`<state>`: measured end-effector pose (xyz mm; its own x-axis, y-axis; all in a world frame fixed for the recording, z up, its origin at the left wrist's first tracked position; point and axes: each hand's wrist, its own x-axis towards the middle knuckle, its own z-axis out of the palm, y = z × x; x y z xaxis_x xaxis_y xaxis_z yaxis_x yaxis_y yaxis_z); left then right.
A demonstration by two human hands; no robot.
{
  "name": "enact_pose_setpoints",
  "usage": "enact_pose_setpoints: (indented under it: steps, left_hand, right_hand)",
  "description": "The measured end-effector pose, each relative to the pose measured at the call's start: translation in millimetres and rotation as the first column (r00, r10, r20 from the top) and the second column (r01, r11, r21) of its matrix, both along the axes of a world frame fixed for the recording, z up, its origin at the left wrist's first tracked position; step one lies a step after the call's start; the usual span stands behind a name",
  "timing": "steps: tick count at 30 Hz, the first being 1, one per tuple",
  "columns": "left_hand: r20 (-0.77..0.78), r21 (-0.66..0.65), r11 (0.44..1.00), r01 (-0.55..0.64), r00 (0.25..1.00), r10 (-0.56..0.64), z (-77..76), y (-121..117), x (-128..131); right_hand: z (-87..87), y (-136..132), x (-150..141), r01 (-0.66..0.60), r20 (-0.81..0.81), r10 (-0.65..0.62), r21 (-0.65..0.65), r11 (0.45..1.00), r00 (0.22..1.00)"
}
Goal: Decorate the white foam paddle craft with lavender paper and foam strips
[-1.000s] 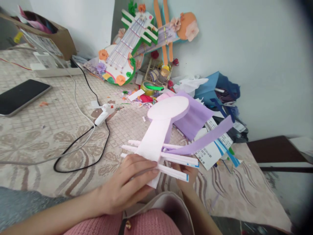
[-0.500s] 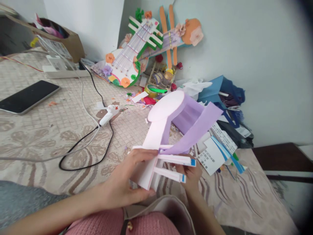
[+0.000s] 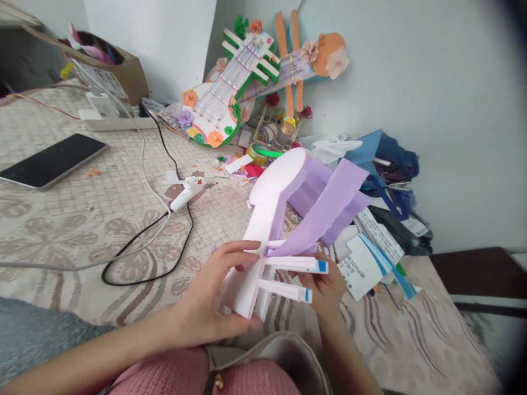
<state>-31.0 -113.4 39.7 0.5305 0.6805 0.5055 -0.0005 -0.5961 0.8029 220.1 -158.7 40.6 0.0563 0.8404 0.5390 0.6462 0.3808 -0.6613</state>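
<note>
Holding white shape (image 3: pixel 264 211) with purple strip (image 3: pixel 329 208).
Clasping it wide in left hand (image 3: pixel 212 302); curling right hand (image 3: pixel 328 285) behind white sticks (image 3: pixel 288 263), cannot tell its grip.

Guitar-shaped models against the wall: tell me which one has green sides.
The front model, with purplish strings over a white face. The rear model, partly hidden behind it, has a rounded orange end and orange crosswise strips instead.
</note>
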Motion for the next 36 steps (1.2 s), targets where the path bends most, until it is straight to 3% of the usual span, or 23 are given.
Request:
enact_pose_setpoints:
  steps: [4, 10, 18, 24, 30, 36]
  left_hand:
    - [-0.015, 0.064, 0.998, -0.002, 1.0, 0.003, 1.7, 2, 1]
    - [-0.04, 0.089, 0.996, 0.015, 0.999, -0.012, 2.1, 4, 0]
    - [-0.051, 0.089, 0.995, 0.049, 0.998, -0.045, 0.9, 3, 1]
    - [-0.042, 0.085, 0.996, -0.037, 0.998, 0.041, -0.1, 2, 2]
    - [-0.099, 0.148, 0.984, 0.103, 0.991, -0.089, -1.0, 11, 1]
    - [-0.119, 0.161, 0.981, 0.104, 0.989, -0.085, 2.5, 15, 4]
  right_hand:
    - [7.1, 6, 6, -0.082, 0.029, 0.082, -0.006, 0.997, 0.996]
    - [13.9, 14, 2, -0.192, -0.065, 0.193, 0.018, 0.981, 0.979]
    - [11.0, 12, 0, -0.184, 0.013, 0.184, -0.011, 0.983, 0.983]
    - [0.7, 8, 4, -0.12, 0.064, 0.125, -0.069, 0.99, 0.99]
    - [3.2, 10, 1, -0.119, 0.056, 0.122, -0.062, 0.991, 0.991]
    - [-7.3, 7, 0, -0.056, 0.036, 0.057, -0.026, 0.998, 0.998]
